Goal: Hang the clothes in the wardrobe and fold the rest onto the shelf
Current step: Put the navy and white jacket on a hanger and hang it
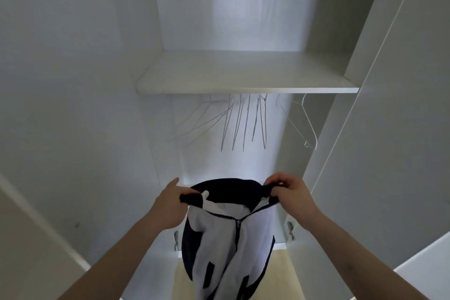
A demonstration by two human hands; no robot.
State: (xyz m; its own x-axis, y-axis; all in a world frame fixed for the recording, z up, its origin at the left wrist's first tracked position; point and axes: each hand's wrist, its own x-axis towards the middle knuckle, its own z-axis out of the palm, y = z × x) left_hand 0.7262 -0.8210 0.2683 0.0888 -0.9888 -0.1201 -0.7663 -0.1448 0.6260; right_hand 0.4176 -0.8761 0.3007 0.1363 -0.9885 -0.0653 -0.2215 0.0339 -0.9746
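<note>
- Before the open wardrobe (73,80), I hold a navy-and-white zip jacket (226,234) up by its collar, one hand at each end, so the body hangs straight down and I can see which way it faces.
- My left hand (170,202) has its fingers curled round the dark collar band at the left end, thumb side up.
- My right hand (289,192) pinches the other end of the collar, fingertips bunched tight on the fabric just above the zip.
- Holding it wide at the collar keeps the neck open, which I judge is what a hanger needs to slide in.
- Up ahead a row of thin wire hangers (243,122) dangles under the shelf (243,75), all bare; one more hanger (304,124) hangs apart to the right, nearest my right hand.
- That shelf sits well above the jacket, so the jacket is not yet near either spot; it is in the air, low and central.
- Next I would free one hand to fetch a hanger while the other keeps the collar.
</note>
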